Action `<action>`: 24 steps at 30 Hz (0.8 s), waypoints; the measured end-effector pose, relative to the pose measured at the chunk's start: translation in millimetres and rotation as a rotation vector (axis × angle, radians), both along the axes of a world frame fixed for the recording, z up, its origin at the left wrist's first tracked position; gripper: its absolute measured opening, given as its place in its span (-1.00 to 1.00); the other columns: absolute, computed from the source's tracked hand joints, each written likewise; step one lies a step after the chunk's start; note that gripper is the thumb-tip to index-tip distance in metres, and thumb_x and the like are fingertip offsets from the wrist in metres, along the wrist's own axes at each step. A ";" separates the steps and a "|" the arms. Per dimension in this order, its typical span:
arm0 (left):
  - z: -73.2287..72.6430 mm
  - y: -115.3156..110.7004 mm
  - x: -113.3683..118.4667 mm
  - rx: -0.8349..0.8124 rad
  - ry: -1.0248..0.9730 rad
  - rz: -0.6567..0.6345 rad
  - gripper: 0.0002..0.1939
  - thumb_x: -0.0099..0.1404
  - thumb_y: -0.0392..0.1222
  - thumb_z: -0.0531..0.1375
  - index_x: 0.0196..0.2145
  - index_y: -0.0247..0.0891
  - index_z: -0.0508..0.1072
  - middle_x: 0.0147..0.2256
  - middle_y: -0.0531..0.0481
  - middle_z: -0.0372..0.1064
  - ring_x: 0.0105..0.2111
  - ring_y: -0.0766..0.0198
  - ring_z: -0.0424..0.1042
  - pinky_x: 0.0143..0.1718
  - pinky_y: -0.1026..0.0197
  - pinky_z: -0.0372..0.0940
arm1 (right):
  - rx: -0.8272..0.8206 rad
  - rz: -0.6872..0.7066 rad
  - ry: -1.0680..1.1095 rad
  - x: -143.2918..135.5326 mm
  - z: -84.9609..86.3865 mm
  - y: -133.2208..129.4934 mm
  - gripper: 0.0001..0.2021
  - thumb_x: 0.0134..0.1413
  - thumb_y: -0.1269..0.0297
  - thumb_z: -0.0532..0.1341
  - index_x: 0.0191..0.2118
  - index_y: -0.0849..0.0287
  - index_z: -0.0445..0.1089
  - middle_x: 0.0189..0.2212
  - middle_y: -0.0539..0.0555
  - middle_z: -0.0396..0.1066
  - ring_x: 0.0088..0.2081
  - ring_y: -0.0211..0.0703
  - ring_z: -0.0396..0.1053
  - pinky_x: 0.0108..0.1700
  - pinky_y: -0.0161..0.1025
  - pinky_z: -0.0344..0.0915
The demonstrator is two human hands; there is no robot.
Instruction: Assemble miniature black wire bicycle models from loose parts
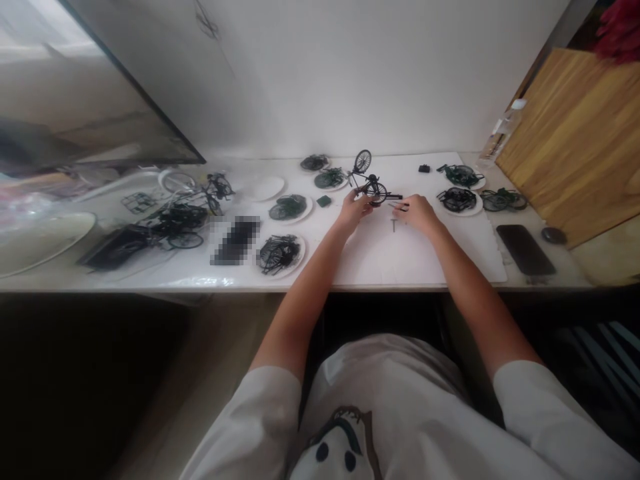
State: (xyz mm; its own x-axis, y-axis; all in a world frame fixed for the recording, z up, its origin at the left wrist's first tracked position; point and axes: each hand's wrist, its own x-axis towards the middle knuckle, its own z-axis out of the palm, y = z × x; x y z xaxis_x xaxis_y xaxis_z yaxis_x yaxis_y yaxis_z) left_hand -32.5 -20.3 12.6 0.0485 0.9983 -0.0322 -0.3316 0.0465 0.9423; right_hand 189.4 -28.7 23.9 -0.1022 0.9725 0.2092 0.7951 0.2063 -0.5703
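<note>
My left hand (357, 208) is closed around the lower part of a small black model bicycle (371, 181), which it holds tilted above the white sheet. One spoked wheel points up and away; the other is close to my fingers. Just right of it, my right hand (416, 212) is pinched on a small, thin dark piece, too small to name. A dark bar (395, 197) sticks out between the bicycle and my right hand. Below the right fingertips a small T-shaped piece (393, 225) lies on the sheet.
Paper plates with black and green bicycle parts stand left, such as the near plate (303, 257), and right, such as another plate (480, 208). Assembled model bicycles (175, 220) crowd the left. A phone (525, 249), a bottle (501, 137) and a wooden board (575, 147) are right.
</note>
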 end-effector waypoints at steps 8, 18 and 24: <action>0.4 -0.2 -0.8 -0.010 0.030 -0.005 -0.41 0.10 -0.19 0.45 0.10 -0.16 0.46 -0.14 -0.10 0.67 -0.20 0.19 0.65 -0.08 0.15 0.40 | -0.007 -0.025 -0.291 -14.0 8.7 -13.0 -0.87 0.29 0.22 0.42 -0.13 0.05 0.74 -0.09 0.20 0.69 -0.05 0.13 0.60 -0.01 -0.08 0.44; 0.6 0.6 -0.6 -0.029 0.032 0.007 -0.37 0.05 -0.20 0.49 0.09 -0.14 0.49 -0.18 -0.09 0.67 -0.19 0.18 0.65 0.03 0.09 0.40 | 0.047 0.019 -0.434 -25.5 7.6 -15.9 -0.82 0.40 0.29 0.30 -0.18 0.12 0.69 -0.13 0.26 0.68 -0.06 0.15 0.59 0.02 -0.06 0.45; -2.3 1.3 -2.7 -0.003 0.035 -0.008 -0.36 0.05 -0.16 0.49 0.09 -0.15 0.47 -0.16 -0.11 0.67 -0.18 0.16 0.65 0.01 0.09 0.40 | 0.038 0.087 -0.456 -38.4 10.0 -19.8 -0.79 0.45 0.42 0.20 -0.08 0.24 0.63 0.01 0.42 0.62 0.10 0.28 0.53 0.10 0.01 0.40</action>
